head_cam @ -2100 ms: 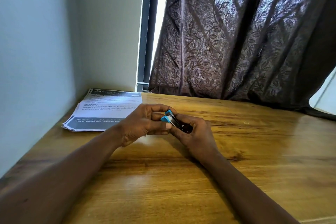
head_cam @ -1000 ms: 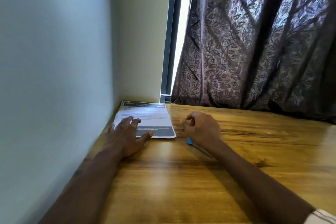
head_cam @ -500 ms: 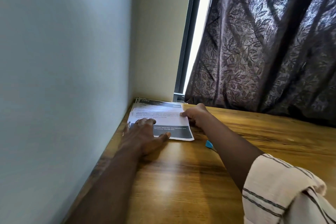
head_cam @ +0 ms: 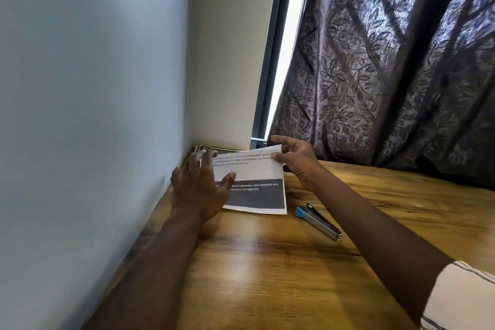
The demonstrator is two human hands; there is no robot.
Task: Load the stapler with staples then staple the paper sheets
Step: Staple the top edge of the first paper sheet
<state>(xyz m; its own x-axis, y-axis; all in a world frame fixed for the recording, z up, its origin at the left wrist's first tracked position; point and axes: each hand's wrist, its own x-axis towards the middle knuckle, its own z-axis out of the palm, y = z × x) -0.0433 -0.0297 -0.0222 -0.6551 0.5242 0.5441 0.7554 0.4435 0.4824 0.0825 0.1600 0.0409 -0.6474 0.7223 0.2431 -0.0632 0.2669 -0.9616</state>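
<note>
Hands: two, left hand (head_cam: 199, 190), right hand (head_cam: 297, 159); stapler (head_cam: 318, 221): one; paper stack (head_cam: 254, 169): one, sheet count unclear; curtain (head_cam: 388, 75): one

Paper sheets (head_cam: 254, 171) occupy the far left corner of the counter (head_cam: 281, 276). Approach from the left is blocked by the side wall (head_cam: 93, 115), and from behind by the back wall (head_cam: 230, 61). A curtain (head_cam: 388, 75) hangs to the counter's far edge on the right.

The left hand (head_cam: 199, 187) lies flat over the sheets' left part. The right hand (head_cam: 297, 158) holds their raised far right corner. A stapler (head_cam: 318, 221) lies near their near right corner, apart from them, beside the right forearm.

Bare counter lies open between the forearms and to the right of the stapler.
</note>
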